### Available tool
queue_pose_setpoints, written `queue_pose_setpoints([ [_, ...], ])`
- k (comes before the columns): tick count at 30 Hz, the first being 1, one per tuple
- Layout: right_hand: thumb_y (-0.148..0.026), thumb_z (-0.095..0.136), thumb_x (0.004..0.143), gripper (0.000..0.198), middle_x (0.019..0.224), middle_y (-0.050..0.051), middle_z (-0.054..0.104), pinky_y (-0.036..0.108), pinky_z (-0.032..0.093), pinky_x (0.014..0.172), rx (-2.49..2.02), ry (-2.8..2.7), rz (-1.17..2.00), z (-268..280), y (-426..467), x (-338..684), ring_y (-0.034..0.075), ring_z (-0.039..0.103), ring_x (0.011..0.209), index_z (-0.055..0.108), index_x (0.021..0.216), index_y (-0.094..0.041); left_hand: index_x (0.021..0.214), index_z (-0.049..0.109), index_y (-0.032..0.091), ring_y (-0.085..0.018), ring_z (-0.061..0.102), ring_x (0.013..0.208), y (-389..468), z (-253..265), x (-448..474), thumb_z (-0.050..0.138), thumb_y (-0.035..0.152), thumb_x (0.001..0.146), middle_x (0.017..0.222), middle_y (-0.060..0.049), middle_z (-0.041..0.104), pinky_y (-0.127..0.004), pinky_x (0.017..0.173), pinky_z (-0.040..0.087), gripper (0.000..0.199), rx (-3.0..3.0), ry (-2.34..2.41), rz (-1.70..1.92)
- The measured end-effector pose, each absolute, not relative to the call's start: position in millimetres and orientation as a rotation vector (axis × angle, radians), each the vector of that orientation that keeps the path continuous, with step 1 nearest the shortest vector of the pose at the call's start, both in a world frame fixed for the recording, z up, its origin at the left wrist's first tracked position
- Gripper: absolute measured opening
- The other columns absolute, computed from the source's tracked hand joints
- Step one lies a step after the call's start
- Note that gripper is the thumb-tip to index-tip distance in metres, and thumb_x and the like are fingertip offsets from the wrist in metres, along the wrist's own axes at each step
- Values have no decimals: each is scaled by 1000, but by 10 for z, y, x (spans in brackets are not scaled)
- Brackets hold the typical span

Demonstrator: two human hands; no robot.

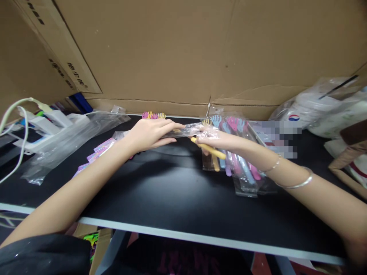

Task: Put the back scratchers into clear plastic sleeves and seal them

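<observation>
The left hand [156, 131] pointed its nearly straight fingers toward the right hand [208, 136], near but apart (the right's fingers curled inward); both forearms [93, 181] slanted inward behind them.

Hands [151, 133] on clear plastic [187, 131]

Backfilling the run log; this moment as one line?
left hand: touching clear plastic bag | right hand: holding yellow stick, at same bag | right side: bagged sticks | left side: purple cards

Crinkled clear plastic [187, 131] stretches above the tabletop [172, 194], nearer its far edge! A yellow stick [211, 149] slants toward the near-right corner.
</observation>
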State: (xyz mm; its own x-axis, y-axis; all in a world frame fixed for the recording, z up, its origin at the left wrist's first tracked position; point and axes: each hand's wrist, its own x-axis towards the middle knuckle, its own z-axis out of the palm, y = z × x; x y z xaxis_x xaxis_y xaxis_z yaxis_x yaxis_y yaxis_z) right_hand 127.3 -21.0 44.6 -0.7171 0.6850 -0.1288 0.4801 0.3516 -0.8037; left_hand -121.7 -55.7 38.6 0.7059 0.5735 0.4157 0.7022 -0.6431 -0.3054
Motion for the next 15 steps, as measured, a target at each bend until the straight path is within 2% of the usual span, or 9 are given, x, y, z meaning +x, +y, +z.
queue_pose_setpoints([
  [2,-28,51,89,13,64,-5,52,23,46,49,-1035,-2223,1476,511,-261,1440,11,54,51,47,99,-22,130,50,25,-18,65,101,-565,384,-1206,39,44,99,119,-2,66,-23,69,45,38,-2473,-993,-384],
  [7,-32,49,92,19,67,-5,56,22,43,41,-1114,-2076,1516,515,-419,1920,11,54,46,45,110,-25,131,49,26,-17,65,100,-592,369,-1175,38,43,99,119,-1,66,-22,67,44,38,-2503,-1002,-378],
  [11,-38,48,92,24,65,-5,56,21,35,34,-1178,-2037,1357,408,-512,2247,9,49,38,47,112,-25,129,50,24,-16,65,101,-605,348,-1154,37,44,99,120,-1,66,-22,66,44,38,-2519,-984,-357],
  [13,-48,42,95,34,51,-8,46,21,27,29,-1268,-2107,1261,365,-524,2357,10,44,33,46,119,-24,130,50,24,-16,65,102,-607,341,-1145,36,45,100,120,-2,66,-22,67,44,39,-2524,-969,-347],
  [15,-53,40,94,40,48,-8,42,22,28,32,-1299,-2220,1038,344,-509,2434,11,42,34,50,117,-21,130,50,24,-16,65,102,-605,335,-1139,36,45,100,120,-2,66,-22,68,45,39,-2527,-952,-343],
])
